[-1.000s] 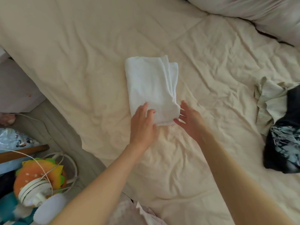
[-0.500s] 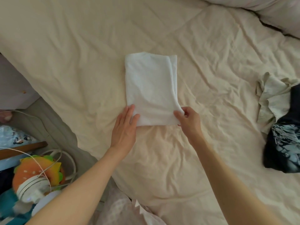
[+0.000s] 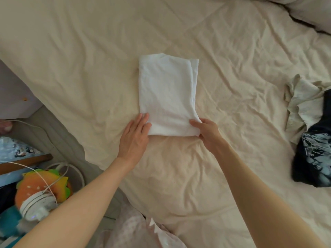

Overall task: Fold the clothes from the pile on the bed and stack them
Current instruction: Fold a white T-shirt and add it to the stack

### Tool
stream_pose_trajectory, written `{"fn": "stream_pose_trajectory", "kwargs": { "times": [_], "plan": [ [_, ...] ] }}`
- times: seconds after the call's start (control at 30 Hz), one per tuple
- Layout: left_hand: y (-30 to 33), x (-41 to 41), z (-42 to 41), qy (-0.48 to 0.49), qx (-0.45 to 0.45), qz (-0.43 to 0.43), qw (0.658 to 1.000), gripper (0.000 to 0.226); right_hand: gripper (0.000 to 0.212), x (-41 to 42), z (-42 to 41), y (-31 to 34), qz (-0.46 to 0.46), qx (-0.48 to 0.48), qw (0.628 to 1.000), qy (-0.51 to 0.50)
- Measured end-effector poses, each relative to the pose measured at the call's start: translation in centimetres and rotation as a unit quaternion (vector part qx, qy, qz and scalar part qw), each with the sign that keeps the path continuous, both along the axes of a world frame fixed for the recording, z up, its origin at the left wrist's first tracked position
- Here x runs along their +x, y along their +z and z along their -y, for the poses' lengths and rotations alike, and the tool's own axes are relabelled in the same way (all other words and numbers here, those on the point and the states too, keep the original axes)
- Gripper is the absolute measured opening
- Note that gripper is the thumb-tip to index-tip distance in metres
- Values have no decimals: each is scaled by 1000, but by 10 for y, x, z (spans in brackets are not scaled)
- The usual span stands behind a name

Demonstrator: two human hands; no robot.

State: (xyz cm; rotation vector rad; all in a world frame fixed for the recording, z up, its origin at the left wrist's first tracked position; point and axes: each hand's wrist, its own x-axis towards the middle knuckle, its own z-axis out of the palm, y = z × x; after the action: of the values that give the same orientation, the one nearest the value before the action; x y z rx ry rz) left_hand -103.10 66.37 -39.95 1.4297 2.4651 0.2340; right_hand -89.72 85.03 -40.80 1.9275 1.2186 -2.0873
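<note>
A white garment [image 3: 167,93] lies folded into a narrow rectangle in the middle of the cream bed sheet [image 3: 80,51]. My left hand [image 3: 134,136] lies flat with straight fingers against its near left corner. My right hand [image 3: 207,132] pinches the near right corner, thumb on top and fingers curled under the edge. At the right edge of the bed lies the pile: a pale green garment [image 3: 302,102] with a black printed garment [image 3: 315,156] on it.
A pillow or duvet [image 3: 308,9] bulges at the far right corner. Left of the bed, on the floor, are a burger-shaped plush [image 3: 37,183], a white round device [image 3: 38,203] with cables, and a wooden bar [image 3: 25,162]. Pale pink cloth [image 3: 136,231] sits at the near edge.
My left hand slid from on top of the garment's near edge to its left corner. My right hand closed onto the right corner. The loose right layers now lie squared up.
</note>
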Motion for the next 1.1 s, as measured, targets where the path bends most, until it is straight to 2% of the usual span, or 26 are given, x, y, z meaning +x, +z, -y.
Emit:
{"fn": "stream_pose_trajectory", "kwargs": {
  "times": [0.1, 0.3, 0.4, 0.5, 0.57, 0.7, 0.83, 0.9, 0.93, 1.0, 1.03, 1.1],
  "plan": [
    [-1, -3, 6, -18, 36, -7, 999, 26, 4, 4, 2, 3, 1, -18, 1000, 2],
    [6, -3, 17, -46, 67, -10, 997, 31, 6, 19, 13, 12, 6, -27, 999, -28],
    [19, 10, 33, -40, 77, 48, 995, 21, 6, 35, 23, 22, 49, -52, 997, -23],
    [37, 17, 48, -29, 58, 138, 988, 24, 7, 52, 35, 34, 98, -61, 993, -7],
    [50, 14, 47, -23, 67, 159, 985, 17, 6, 53, 34, 44, 84, -54, 994, -36],
    [67, -15, 11, 85, 120, 170, 974, 25, 7, 22, 9, 63, 3, -15, 993, -114],
    [66, -54, -38, 184, 195, 177, 947, 20, 12, -29, -22, 78, -41, 8, 990, -138],
    [52, -74, -63, 283, 208, 234, 906, 17, 15, -52, -32, 80, -70, 56, 988, -128],
    [44, -83, -73, 344, 203, 277, 874, 18, 16, -61, -33, 79, -74, 99, 986, -116],
    [29, -92, -83, 441, 189, 349, 805, 25, 26, -68, -24, 75, -37, 241, 970, -30],
    [24, -92, -83, 461, 179, 366, 788, 30, 31, -65, -14, 72, -17, 321, 946, 43],
    [20, -80, -77, 456, 160, 366, 795, 39, 36, -52, 8, 60, -3, 449, 869, 210]
  ]
}}
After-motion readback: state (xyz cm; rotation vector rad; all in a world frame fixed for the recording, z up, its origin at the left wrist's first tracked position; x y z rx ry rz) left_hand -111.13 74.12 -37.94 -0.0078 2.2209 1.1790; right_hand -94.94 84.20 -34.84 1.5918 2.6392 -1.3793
